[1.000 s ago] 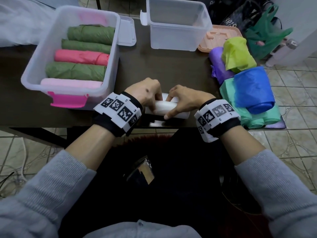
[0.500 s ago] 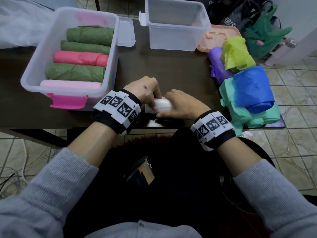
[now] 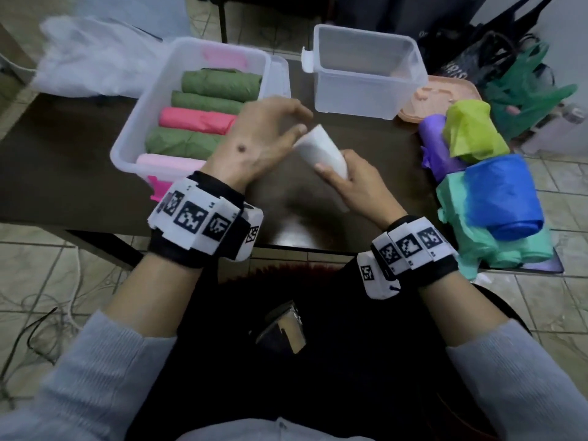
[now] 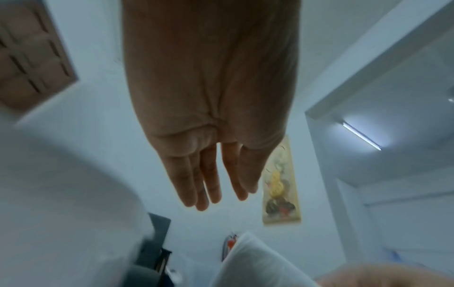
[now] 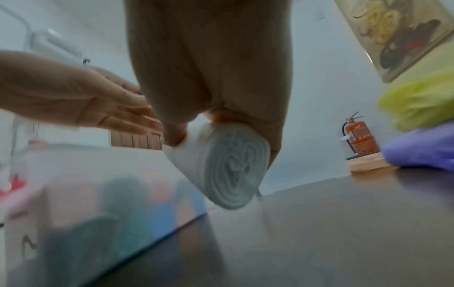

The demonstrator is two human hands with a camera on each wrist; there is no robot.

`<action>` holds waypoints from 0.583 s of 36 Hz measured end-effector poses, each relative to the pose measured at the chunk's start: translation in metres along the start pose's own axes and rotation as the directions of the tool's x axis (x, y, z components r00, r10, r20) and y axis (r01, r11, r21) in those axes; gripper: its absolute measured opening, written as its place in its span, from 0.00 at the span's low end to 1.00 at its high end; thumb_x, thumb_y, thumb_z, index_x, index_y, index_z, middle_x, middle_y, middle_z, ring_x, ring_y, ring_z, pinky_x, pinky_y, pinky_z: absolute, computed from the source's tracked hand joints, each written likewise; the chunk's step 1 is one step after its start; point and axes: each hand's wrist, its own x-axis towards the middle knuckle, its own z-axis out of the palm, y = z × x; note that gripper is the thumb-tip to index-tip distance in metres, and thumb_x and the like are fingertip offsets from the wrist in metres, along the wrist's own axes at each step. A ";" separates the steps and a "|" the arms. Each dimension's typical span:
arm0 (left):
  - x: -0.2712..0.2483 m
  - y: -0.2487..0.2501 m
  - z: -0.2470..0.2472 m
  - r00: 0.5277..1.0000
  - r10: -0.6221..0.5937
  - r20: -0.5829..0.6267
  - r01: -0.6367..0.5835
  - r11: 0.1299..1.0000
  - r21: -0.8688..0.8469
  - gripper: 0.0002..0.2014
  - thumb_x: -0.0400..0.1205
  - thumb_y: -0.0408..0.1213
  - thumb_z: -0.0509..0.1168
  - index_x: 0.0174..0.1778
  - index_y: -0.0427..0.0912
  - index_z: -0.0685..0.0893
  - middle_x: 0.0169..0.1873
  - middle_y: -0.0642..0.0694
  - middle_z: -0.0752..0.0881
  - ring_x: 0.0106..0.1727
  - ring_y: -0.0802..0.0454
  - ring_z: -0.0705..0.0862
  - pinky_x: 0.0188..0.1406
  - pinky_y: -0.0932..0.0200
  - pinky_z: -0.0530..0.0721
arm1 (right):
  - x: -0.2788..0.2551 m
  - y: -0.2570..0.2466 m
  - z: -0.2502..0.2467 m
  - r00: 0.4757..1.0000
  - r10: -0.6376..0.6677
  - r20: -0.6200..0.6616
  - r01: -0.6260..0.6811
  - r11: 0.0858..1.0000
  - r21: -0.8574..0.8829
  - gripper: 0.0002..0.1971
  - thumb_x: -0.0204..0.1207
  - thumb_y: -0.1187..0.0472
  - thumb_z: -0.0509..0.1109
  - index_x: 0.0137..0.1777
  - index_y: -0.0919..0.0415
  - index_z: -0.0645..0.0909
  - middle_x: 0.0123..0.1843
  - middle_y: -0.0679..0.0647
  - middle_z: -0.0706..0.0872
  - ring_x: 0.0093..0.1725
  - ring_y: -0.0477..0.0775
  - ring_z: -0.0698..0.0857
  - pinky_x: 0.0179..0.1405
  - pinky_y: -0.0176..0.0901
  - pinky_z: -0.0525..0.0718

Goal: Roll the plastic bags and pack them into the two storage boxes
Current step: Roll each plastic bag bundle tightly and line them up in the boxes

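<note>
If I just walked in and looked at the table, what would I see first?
You'd probably spot the white rolled bag first, lifted above the dark table in the person's right hand, with the left hand open beside it. Next, the clear box on the left, packed with green and pink rolls. On the right edge sits a bright heap of unpacked bags, blue, lime, purple and mint.
</note>
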 end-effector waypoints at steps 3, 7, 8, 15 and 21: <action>-0.002 -0.012 -0.036 0.985 -0.078 -0.152 0.081 0.997 0.018 0.13 0.84 0.37 0.61 0.63 0.46 0.83 0.65 0.52 0.81 0.63 0.58 0.79 0.65 0.64 0.74 | 0.016 -0.029 0.001 0.994 -0.084 -0.074 0.091 0.992 0.090 0.23 0.80 0.44 0.63 0.65 0.61 0.73 0.50 0.47 0.78 0.42 0.40 0.78 0.31 0.22 0.73; -0.016 -0.047 -0.072 0.912 -0.251 -0.325 0.292 0.953 0.083 0.16 0.85 0.38 0.57 0.69 0.46 0.79 0.69 0.49 0.78 0.69 0.54 0.75 0.70 0.63 0.67 | 0.037 -0.071 0.006 0.957 -0.266 -0.116 0.275 0.959 0.071 0.22 0.80 0.46 0.65 0.65 0.63 0.74 0.52 0.49 0.76 0.47 0.44 0.77 0.36 0.21 0.72; -0.021 -0.058 -0.077 0.885 -0.306 -0.351 0.353 0.932 0.079 0.18 0.85 0.38 0.57 0.71 0.46 0.77 0.70 0.46 0.77 0.71 0.51 0.74 0.71 0.61 0.67 | 0.041 -0.081 0.008 0.944 -0.314 -0.106 0.320 0.946 0.050 0.23 0.80 0.46 0.65 0.65 0.63 0.74 0.53 0.50 0.75 0.49 0.45 0.76 0.37 0.20 0.71; -0.042 -0.102 -0.081 0.698 -0.658 -0.282 0.663 0.743 -0.095 0.17 0.87 0.37 0.49 0.44 0.31 0.80 0.60 0.28 0.80 0.63 0.34 0.77 0.53 0.53 0.71 | 0.066 -0.139 0.029 0.868 -0.486 0.096 0.492 0.869 -0.051 0.26 0.76 0.46 0.70 0.66 0.62 0.71 0.58 0.53 0.80 0.52 0.50 0.80 0.48 0.35 0.77; -0.038 -0.108 -0.070 0.573 -0.768 -0.284 0.624 0.634 -0.456 0.18 0.88 0.46 0.49 0.48 0.39 0.80 0.49 0.42 0.80 0.50 0.49 0.77 0.46 0.61 0.70 | 0.081 -0.154 0.039 0.833 -0.488 0.261 0.545 0.806 -0.232 0.27 0.75 0.43 0.69 0.65 0.60 0.69 0.59 0.56 0.82 0.53 0.55 0.79 0.46 0.44 0.73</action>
